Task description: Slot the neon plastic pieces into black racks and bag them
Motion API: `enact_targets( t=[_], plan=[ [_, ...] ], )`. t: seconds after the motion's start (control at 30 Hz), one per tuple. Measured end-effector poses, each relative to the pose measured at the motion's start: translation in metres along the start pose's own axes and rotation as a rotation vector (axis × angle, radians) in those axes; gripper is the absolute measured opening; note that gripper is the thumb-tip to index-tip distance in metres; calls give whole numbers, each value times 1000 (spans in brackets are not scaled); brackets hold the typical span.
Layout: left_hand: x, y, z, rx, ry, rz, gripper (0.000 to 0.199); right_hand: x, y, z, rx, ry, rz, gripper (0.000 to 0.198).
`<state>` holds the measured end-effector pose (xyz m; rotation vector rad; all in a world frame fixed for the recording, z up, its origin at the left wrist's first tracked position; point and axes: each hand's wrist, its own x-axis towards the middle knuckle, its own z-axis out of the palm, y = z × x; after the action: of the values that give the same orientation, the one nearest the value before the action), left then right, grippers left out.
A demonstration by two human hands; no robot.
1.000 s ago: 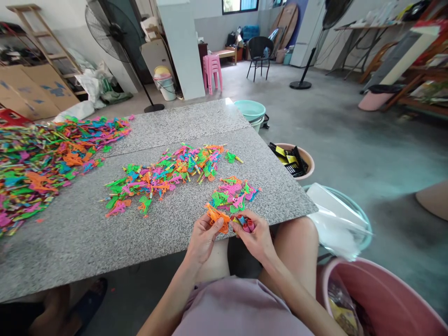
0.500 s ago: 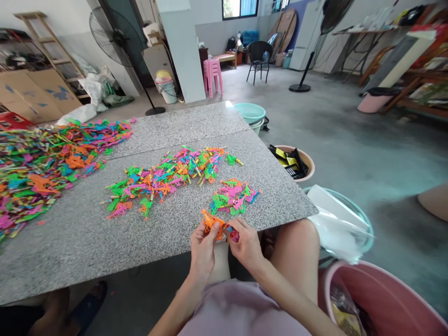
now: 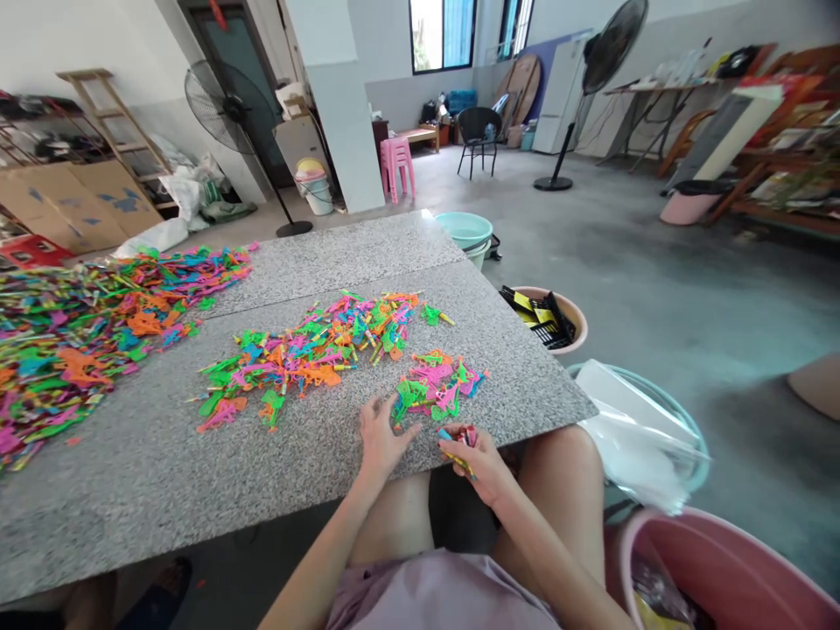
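Beyond the far edge of the table (image 3: 164, 490), toward the left, a red crate (image 3: 30, 252). Over the table's left end, a broad heap (image 3: 79, 367) of brightly coloured plastic pieces, stretching toward the far edge. Next, well inside the edges, a middle heap (image 3: 308, 346) in pink, green, orange and blue. By the near edge, the left hand (image 3: 384, 437), thumb and fingers spread apart, fingertips just beside a small pile (image 3: 437, 376) of mostly pink and green pieces; cannot tell whether touching. Small pile lying toward the near right corner. At the near edge, close to that corner, the right hand (image 3: 486, 464), fingers closed on a bunch of small red, blue and yellow pieces (image 3: 465, 437). Past the right edge, on the floor, a peach basin (image 3: 580, 325) holding black and yellow items, then clear plastic sheets (image 3: 630, 420) on a teal basin (image 3: 699, 446). Farthest right, near the lower corner, a large pink tub (image 3: 735, 551).
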<state>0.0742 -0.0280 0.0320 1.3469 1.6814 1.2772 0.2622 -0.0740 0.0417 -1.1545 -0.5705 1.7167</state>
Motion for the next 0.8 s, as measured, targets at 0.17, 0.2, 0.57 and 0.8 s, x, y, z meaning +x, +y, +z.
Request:
enact_targets(
  t=[0.17, 0.2, 0.57, 0.8],
  plan=[
    [-11, 5, -5, 23, -115, 30, 16, 3, -10, 4, -15, 2, -97, 49],
    [-10, 11, -14, 15, -133, 34, 15, 3, -14, 4, -21, 3, -116, 49],
    [-42, 44, -20, -407, -235, -210, 30, -5, -12, 38, -110, -157, -101, 49],
    [-59, 53, -14, -562, -210, -338, 40, -22, -17, 30, -119, -10, -147, 45]
  ],
)
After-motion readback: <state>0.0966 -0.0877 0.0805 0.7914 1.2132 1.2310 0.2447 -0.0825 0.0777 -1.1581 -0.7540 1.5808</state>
